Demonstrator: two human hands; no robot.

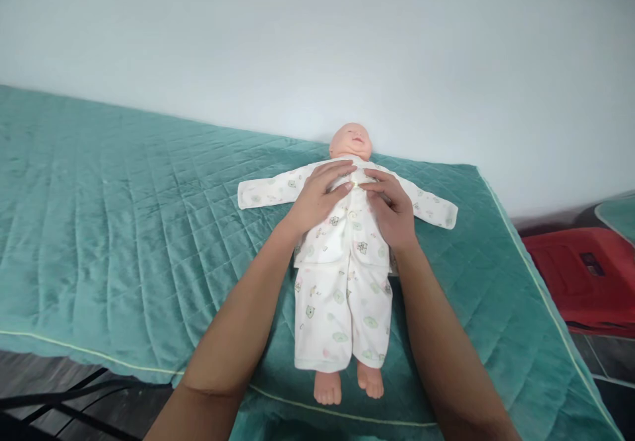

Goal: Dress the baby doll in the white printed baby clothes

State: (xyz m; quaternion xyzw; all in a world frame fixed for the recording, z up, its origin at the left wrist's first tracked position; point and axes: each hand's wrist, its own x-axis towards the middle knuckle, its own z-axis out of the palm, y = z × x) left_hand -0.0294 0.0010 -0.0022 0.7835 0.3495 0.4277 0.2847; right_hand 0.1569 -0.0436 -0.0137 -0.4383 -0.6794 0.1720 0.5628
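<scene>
A baby doll (pixel 351 140) lies on its back, head toward the wall, bare feet toward me. It wears a white long-sleeved shirt (pixel 342 236) with a small animal print and matching trousers (pixel 322 315). The sleeves spread out to both sides, and no doll hands show at the cuffs. My left hand (pixel 322 193) rests on the left of the shirt's chest, fingers stretched out and thumb apart by the front opening. Opposite it, my right hand (pixel 391 206) lies on the chest with its fingers apart and slightly bent. Between the fingertips is a small yellowish button (pixel 355 184).
A green quilted cover (pixel 149 229) with pale piping spreads over the bed under the doll. Behind stands a white wall (pixel 248 44). Beyond the right edge is a red plastic seat (pixel 585 276). Black metal bars (pixel 64 395) show at the lower left.
</scene>
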